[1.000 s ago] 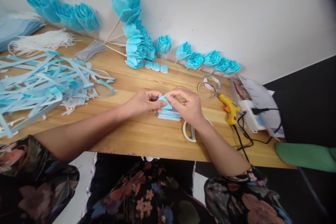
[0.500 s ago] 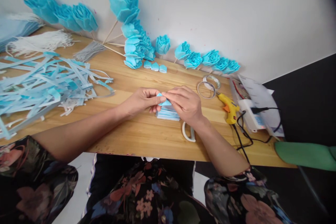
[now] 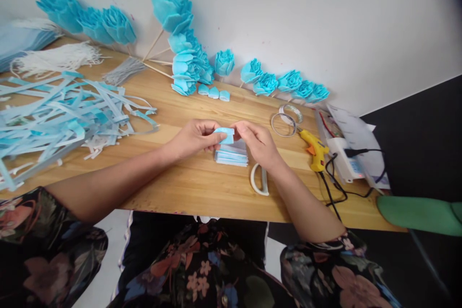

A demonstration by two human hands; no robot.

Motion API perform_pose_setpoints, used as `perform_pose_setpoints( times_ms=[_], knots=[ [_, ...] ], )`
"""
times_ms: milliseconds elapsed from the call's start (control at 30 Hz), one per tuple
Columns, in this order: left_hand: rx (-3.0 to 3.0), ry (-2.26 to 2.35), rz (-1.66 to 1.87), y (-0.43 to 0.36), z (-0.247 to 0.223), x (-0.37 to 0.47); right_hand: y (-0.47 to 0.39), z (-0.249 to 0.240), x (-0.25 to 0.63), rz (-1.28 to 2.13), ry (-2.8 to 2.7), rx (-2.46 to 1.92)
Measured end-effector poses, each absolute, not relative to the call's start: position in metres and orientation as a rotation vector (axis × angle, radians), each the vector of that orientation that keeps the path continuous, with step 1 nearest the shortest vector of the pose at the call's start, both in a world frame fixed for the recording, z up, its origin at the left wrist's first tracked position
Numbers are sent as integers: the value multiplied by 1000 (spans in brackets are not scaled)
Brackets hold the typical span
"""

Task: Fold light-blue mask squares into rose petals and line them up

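Head view, both hands over the wooden surface (image 3: 202,187), near its middle.

Left hand (image 3: 193,138): grip closed, thumb and forefinger pinching the left end of a small folded light-blue fabric piece (image 3: 224,134). The piece is held just above the surface, its long axis running roughly 9 to 3 o'clock between the two hands.

Right hand (image 3: 258,144): fingertips meet the right end of the same piece; grip appears closed on it, though the thumb contact is partly hidden behind the fabric. From the left grip the piece lies at 3 o'clock; from the right grip, at 9 o'clock. Both hands are equally near, each on one end.

Directly beneath the held piece, at 6 o'clock from it: a low stack of cut blue fabric rectangles (image 3: 231,156) lying flat on the surface. The right palm hovers just beside this stack.

At 5 o'clock from the right hand: white-handled scissors (image 3: 260,180), partly covered by the wrist. At 3 o'clock: yellow glue gun (image 3: 314,147) with black cord, and two tape rolls (image 3: 287,120) just beyond it at 1 o'clock.

At 9 o'clock, well apart: heap of blue fabric strips (image 3: 61,115). Along the wall at 12 o'clock: finished blue fabric flowers (image 3: 187,57), some on wooden sticks, and three small folded petals (image 3: 214,92) lying in a row.
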State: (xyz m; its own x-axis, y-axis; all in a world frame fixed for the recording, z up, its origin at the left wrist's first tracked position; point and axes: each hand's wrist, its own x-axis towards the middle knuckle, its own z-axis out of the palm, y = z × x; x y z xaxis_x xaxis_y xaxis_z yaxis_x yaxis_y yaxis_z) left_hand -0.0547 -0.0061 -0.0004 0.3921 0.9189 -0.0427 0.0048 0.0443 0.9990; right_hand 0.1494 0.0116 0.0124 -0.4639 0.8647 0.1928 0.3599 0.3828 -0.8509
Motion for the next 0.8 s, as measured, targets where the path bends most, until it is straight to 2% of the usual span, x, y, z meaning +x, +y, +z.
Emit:
perform_pose_setpoints(
  times_ms=[200,600,800],
  knots=[
    [1399,968,894,-7,0,-54,10,12,145,1130,-1952,-1096],
    [1380,977,888,-4,-5,-57,11,15,143,980,-2010,-1130],
    [1419,1028,906,-5,2,-59,29,31,168,884,-1821,-1168]
  ],
)
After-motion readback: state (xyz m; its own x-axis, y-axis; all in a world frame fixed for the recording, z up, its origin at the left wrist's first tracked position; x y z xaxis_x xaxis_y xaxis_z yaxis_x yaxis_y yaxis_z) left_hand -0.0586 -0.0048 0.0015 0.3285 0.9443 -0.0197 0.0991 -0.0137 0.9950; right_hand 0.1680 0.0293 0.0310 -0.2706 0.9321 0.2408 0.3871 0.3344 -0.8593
